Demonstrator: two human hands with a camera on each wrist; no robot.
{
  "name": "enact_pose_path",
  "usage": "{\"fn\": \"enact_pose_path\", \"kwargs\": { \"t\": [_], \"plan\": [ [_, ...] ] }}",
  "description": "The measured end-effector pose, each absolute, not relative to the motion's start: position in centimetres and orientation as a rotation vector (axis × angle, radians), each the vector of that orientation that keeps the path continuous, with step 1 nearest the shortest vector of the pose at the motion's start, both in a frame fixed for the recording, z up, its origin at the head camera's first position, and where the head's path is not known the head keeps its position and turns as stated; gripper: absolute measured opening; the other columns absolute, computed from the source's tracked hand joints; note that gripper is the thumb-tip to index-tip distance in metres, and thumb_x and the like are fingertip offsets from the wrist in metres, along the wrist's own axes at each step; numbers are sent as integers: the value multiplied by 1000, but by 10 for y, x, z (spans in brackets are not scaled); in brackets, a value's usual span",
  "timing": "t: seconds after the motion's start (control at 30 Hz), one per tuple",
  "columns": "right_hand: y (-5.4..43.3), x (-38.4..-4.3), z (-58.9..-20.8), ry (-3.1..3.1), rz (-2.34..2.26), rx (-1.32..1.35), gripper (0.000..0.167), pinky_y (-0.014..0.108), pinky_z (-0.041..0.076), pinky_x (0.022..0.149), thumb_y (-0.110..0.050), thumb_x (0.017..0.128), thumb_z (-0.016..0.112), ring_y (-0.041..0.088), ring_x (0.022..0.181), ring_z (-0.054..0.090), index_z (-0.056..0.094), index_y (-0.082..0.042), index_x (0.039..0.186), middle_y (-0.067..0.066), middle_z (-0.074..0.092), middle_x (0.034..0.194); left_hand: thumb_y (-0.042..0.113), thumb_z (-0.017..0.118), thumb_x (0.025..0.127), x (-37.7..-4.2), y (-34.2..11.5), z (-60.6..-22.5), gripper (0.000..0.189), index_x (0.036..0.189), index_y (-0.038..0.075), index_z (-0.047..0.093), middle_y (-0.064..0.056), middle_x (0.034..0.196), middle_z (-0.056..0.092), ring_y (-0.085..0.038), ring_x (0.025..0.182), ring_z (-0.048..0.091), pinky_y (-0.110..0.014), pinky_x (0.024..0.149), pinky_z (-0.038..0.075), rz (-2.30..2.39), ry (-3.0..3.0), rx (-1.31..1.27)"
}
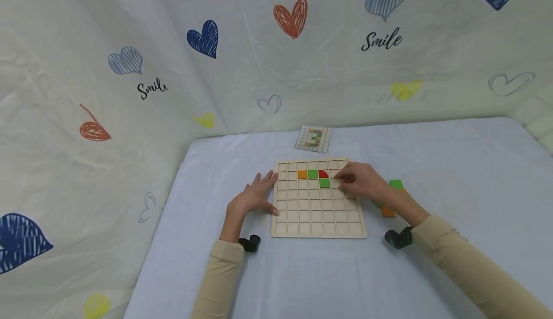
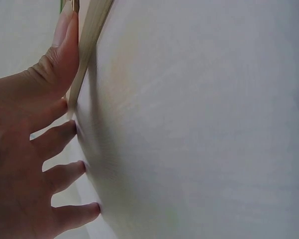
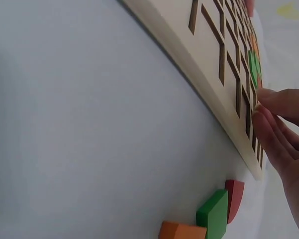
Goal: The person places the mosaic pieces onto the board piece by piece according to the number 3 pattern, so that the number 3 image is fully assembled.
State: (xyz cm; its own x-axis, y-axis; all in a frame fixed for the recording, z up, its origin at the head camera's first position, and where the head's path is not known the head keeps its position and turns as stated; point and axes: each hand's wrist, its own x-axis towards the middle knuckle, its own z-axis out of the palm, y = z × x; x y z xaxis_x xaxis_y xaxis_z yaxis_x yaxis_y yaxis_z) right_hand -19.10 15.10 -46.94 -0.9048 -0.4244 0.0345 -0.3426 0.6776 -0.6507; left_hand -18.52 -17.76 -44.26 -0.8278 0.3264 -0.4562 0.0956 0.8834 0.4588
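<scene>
A wooden grid board (image 1: 302, 217) lies on the white-covered table. Several tiles sit in its upper cells: an orange square (image 1: 302, 174), a green square (image 1: 313, 174), a red rounded piece (image 1: 322, 173) and, below the red one, another green square (image 1: 324, 183). My left hand (image 1: 255, 196), fingers spread, rests at the board's left edge, the thumb against its side (image 2: 92, 30). Over the right part of the board is my right hand (image 1: 359, 179), loosely bent, thumb and forefinger (image 3: 273, 134) close together near the tiles. No tile shows between those fingertips.
Beside the board's right edge lie loose pieces, among them an orange block (image 3: 181, 230), a green block (image 3: 214, 214) and a red one (image 3: 234, 196), partly behind my right forearm. A printed pattern card (image 1: 314, 139) lies beyond the board, before the heart-printed cloth backdrop (image 1: 242, 69).
</scene>
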Motion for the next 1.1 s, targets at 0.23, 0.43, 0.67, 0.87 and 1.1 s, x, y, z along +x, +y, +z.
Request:
{"fn": "enact_pose_path", "kwargs": {
  "t": [0.23, 0.43, 0.67, 0.87, 1.1],
  "plan": [
    [162, -183, -468, 2777, -1021, -636, 21, 31, 55, 76, -3, 88, 74, 17, 85, 64, 78, 1, 109, 6, 70, 96, 23, 92, 77, -185, -178, -445, 115, 166, 18, 20, -2, 174, 9, -33, 161, -3, -63, 127, 6, 573, 2510, 302],
    [172, -176, -466, 2814, -1008, -619, 21, 31, 55, 75, -4, 87, 78, 17, 83, 62, 78, 1, 107, 8, 71, 97, 24, 91, 78, -184, -180, -445, 115, 166, 18, 18, -2, 174, 8, -33, 161, -3, -63, 127, 6, 568, 2514, 316],
    [184, -171, -466, 2842, -982, -557, 20, 31, 57, 75, -3, 85, 80, 17, 83, 64, 78, 1, 105, 7, 71, 96, 24, 91, 78, -183, -179, -445, 114, 166, 18, 19, -3, 174, 9, -35, 161, -3, -64, 127, 7, 561, 2516, 324],
    [197, -164, -466, 2842, -979, -544, 20, 28, 56, 72, -4, 86, 80, 15, 82, 64, 78, -1, 105, 4, 70, 94, 23, 91, 78, -184, -178, -444, 114, 166, 17, 20, -4, 174, 10, -36, 161, -2, -65, 126, 7, 567, 2518, 334],
    [212, -156, -466, 2860, -988, -592, 20, 22, 48, 61, -3, 83, 82, 8, 72, 55, 79, -1, 103, 1, 70, 89, 23, 91, 78, -184, -177, -444, 114, 166, 15, 20, -5, 174, 10, -37, 161, -2, -66, 126, 8, 559, 2520, 334]
  ]
}}
